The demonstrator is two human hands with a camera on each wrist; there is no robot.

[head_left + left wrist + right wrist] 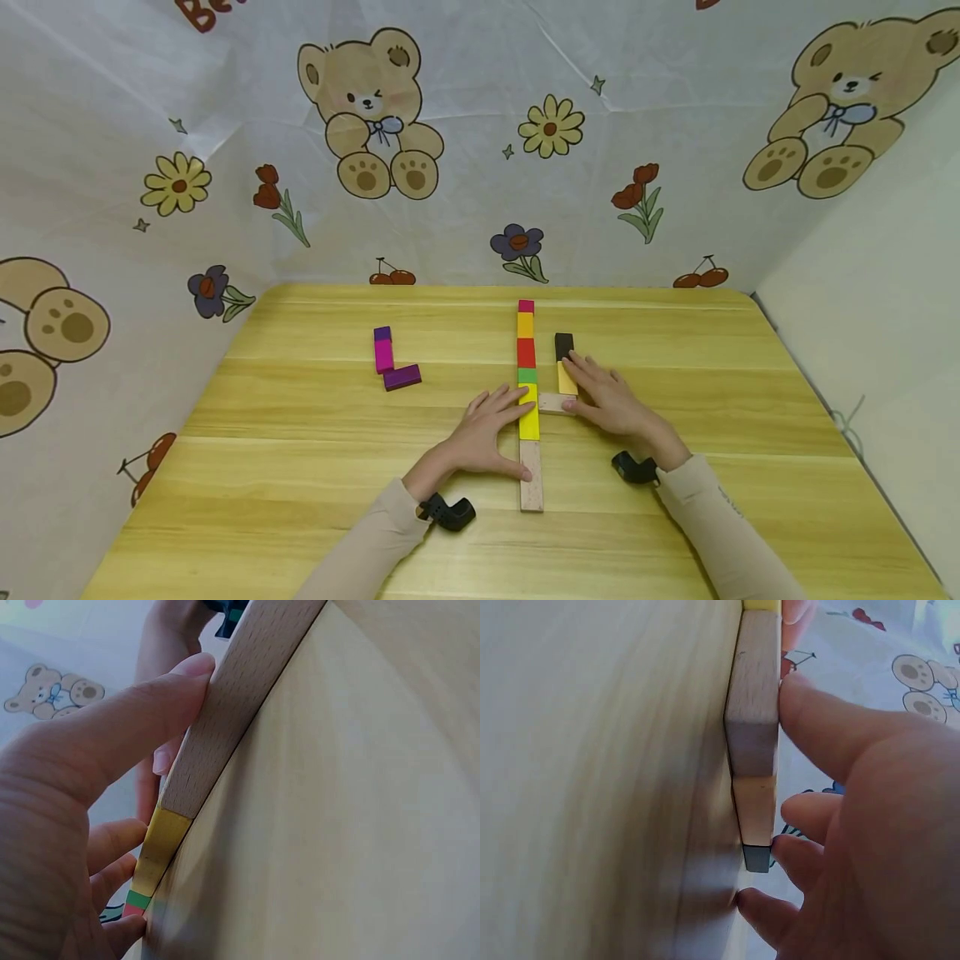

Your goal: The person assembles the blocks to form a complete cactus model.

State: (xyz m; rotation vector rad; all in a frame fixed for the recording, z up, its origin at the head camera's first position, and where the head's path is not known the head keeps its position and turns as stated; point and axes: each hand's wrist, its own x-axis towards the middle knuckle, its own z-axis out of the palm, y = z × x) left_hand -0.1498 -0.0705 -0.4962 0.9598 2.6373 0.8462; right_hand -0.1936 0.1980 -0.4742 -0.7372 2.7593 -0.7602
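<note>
A straight column of blocks runs down the table: pink [526,306], orange [526,325], red [527,353], green block [527,376], yellow block [529,423] and a long plain wood block [531,493]. My left hand [476,437] is spread over its lower part, thumb on the plain block [232,697] and fingers at the yellow and green ones. Beside the column, a small plain block [553,404] joins a light orange block [566,381] and a black block [564,345]. My right hand [611,404] rests on these with fingers extended, thumb touching the small plain block [754,682].
Left of the column lie a dark purple block [382,332], a magenta block [384,356] and a purple block [402,377], the last one angled. The wooden table [300,442] meets a bear-print cloth [465,125] at the back.
</note>
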